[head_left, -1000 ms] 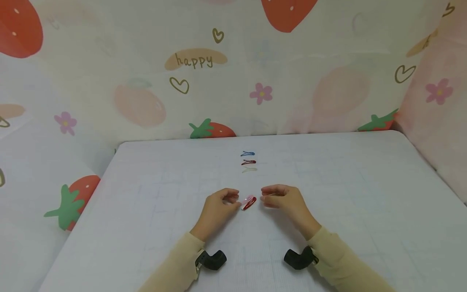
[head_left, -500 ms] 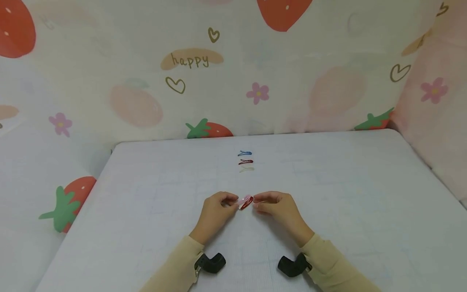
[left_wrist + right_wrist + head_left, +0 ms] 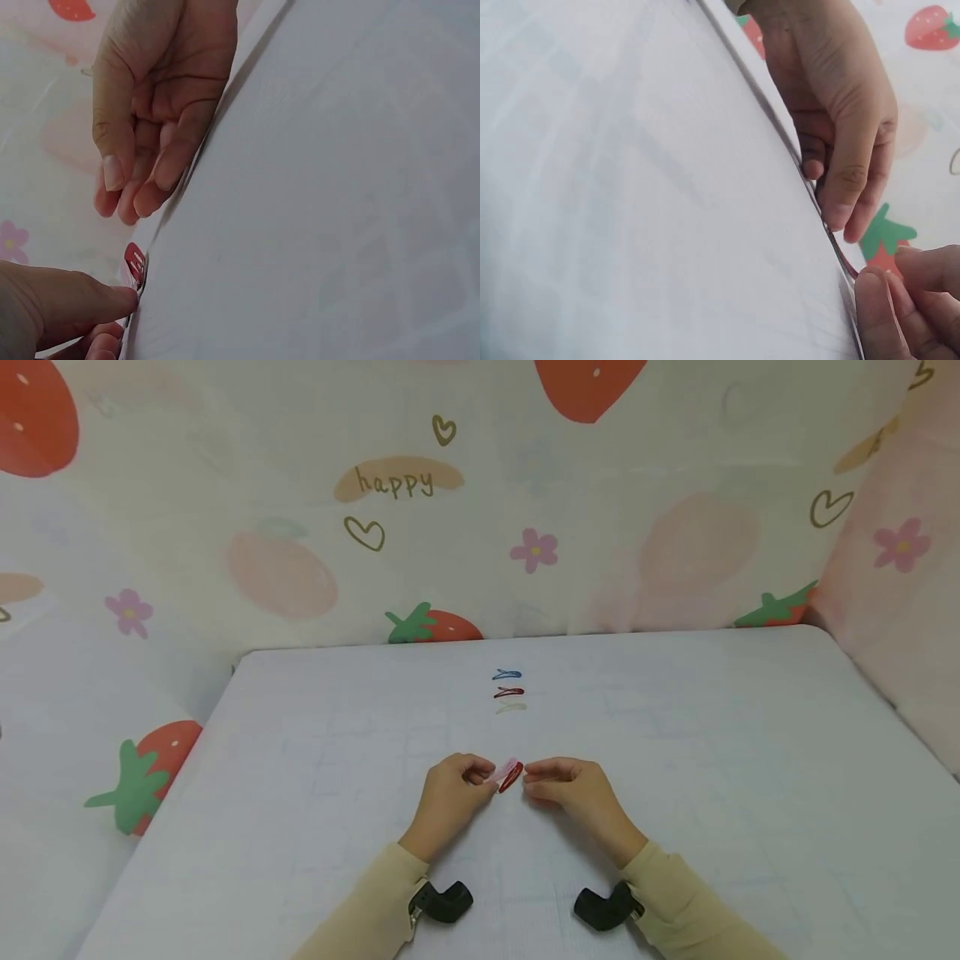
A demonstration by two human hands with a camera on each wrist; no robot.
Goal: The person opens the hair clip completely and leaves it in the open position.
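- So the left hand (image 3: pixel 447 789), just left of centre in the lower half of the head view, is pinching the pink snap clip (image 3: pixel 503 769) between thumb and fingers.
- That pink clip is sitting a bit below the middle of the frame, and a glossy red snap clip (image 3: pixel 511 777) is lying slantwise against its right side.
- The right hand (image 3: pixel 581 787), lower half and right of centre, is keeping its fingers loosely bent with a gap between thumb and fingertips. It's hanging just beside the red one's upper end; from the head view I can't tell if it's touching.
- In the left wrist view the right hand is showing up at the upper left, thumb apart from the fingers, and the red one is poking up past the left thumb at the lower left.
- Near the middle of the head frame, three clips are lying in a column, each splitting into a Y at its left end: blue clip (image 3: pixel 507 674) on top, dark red clip (image 3: pixel 509 692) in the middle, pale clip (image 3: pixel 512 707) at the bottom.
- They're all resting on a white tabletop (image 3: pixel 675 777), with a strawberry-print backdrop (image 3: pixel 592 597) filling the top.
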